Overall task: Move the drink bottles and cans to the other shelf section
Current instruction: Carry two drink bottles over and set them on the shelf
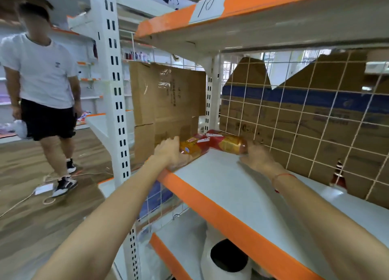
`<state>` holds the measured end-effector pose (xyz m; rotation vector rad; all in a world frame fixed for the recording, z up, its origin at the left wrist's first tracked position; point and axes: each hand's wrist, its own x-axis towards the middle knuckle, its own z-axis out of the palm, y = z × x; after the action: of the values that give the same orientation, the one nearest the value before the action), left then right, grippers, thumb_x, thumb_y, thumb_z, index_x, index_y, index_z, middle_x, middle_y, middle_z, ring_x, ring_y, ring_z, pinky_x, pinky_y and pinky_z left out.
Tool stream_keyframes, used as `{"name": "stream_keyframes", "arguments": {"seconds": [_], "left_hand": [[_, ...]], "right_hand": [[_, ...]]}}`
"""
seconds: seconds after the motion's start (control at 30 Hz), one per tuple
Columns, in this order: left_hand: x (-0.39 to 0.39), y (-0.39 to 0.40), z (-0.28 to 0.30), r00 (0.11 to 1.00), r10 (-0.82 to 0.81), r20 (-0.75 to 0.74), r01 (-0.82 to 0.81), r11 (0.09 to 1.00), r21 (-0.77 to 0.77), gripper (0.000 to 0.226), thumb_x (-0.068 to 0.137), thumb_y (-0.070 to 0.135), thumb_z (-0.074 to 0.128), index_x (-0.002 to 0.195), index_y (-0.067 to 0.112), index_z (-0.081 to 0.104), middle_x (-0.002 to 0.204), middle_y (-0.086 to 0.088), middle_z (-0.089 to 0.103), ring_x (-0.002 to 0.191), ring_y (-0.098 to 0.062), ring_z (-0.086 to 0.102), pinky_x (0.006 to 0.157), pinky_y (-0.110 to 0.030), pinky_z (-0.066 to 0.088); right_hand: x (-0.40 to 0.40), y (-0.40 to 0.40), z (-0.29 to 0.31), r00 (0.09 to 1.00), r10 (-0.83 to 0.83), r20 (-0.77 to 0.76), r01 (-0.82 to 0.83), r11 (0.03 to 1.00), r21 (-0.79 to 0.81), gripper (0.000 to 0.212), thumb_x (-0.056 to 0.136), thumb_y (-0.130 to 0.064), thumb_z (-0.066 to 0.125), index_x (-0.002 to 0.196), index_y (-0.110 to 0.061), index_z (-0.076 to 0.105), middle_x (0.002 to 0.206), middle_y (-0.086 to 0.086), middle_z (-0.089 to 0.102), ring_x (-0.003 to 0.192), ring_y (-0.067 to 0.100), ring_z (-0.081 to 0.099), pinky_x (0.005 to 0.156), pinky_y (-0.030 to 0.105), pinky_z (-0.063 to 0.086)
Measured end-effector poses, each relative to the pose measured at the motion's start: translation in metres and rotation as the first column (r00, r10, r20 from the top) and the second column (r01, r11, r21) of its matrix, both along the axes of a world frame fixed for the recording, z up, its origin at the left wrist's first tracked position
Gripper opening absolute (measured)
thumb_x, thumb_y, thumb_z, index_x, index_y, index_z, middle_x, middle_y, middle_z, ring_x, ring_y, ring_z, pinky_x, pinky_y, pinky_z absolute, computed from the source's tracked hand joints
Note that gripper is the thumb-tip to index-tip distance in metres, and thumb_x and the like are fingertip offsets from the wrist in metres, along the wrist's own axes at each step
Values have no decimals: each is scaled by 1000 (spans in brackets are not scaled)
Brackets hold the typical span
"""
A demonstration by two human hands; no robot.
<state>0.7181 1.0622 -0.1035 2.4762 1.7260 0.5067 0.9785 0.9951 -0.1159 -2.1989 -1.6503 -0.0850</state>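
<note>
Two drink bottles with red and yellow labels lie on their sides at the far left end of a white shelf with an orange front edge. My left hand grips the nearer bottle at the shelf's corner. My right hand holds the end of the farther bottle, which lies close to the wire grid back. The ends of both bottles are hidden under my fingers.
A wire grid backed by cardboard closes the shelf's rear. An upper shelf carries a label marked 10. A white upright post stands left. A person walks on the wooden floor. A white container sits on the shelf below.
</note>
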Motion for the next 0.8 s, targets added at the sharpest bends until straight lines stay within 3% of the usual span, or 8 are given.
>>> {"name": "stream_keyframes", "arguments": {"seconds": [0.13, 0.33, 0.5, 0.53, 0.67, 0.8], "left_hand": [[-1, 12, 2, 999, -11, 31, 15, 992, -129, 73, 72, 65, 65, 121, 14, 49, 116, -7, 60, 101, -26, 58, 78, -31, 48], [-3, 21, -4, 999, -36, 39, 43, 981, -190, 84, 66, 62, 72, 128, 14, 43, 115, -4, 60, 100, -24, 58, 83, -35, 52], [0, 26, -1, 997, -62, 55, 73, 968, -239, 85, 70, 51, 74, 134, 12, 35, 120, -7, 57, 102, -25, 56, 83, -34, 51], [1, 27, 0, 997, -61, 53, 73, 967, -245, 84, 70, 48, 74, 135, 11, 34, 119, -7, 57, 102, -25, 56, 83, -35, 52], [1, 34, 1, 998, -56, 40, 64, 972, -224, 84, 66, 32, 77, 134, 10, 32, 108, -5, 59, 96, -25, 58, 83, -38, 54], [4, 34, 1, 987, -105, -125, 88, 986, -141, 76, 67, 20, 76, 130, 11, 33, 108, -8, 56, 97, -28, 57, 78, -37, 51]], "right_hand": [[2, 20, -9, 999, -2, 37, 3, 1000, -4, 72, 81, -33, 69, 138, -7, 34, 135, 15, 47, 120, 33, 47, 98, 36, 42], [7, 45, -6, 1000, -17, 7, 17, 1000, -26, 76, 79, -37, 72, 139, -8, 34, 140, 15, 41, 126, 33, 42, 104, 40, 38], [0, 46, -6, 962, -134, 239, 144, 989, -28, 80, 82, -55, 62, 141, -7, 35, 144, 15, 31, 131, 34, 31, 104, 42, 34], [-3, 46, -6, 966, -145, 215, 153, 988, -24, 81, 81, -55, 63, 140, -8, 34, 143, 15, 32, 130, 34, 33, 103, 42, 36], [-8, 46, -8, 984, -108, -140, 109, 994, 1, 77, 76, -42, 74, 133, -8, 33, 121, 16, 56, 110, 33, 56, 83, 37, 48], [-5, 39, -8, 980, -102, -173, 109, 994, 28, 85, 72, -41, 78, 135, -10, 31, 118, 13, 60, 107, 32, 59, 79, 35, 48]]}}
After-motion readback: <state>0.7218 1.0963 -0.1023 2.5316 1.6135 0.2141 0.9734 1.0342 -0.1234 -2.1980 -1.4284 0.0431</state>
